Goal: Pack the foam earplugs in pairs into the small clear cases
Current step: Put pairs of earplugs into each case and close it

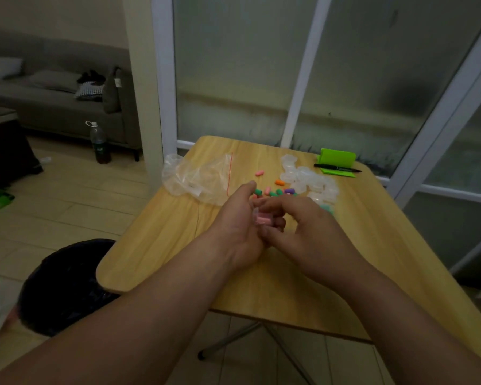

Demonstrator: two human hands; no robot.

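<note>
Pink earplugs [264, 219] in small clear case [255, 213]

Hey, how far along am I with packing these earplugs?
Done: I cannot tell whether any of the pile of cases is filled. In hand: your left hand and right hand hold a clear case with pink earplugs in it. Left: loose earplugs, pink, green, orange and purple, lie on the table beside that pile.
</note>
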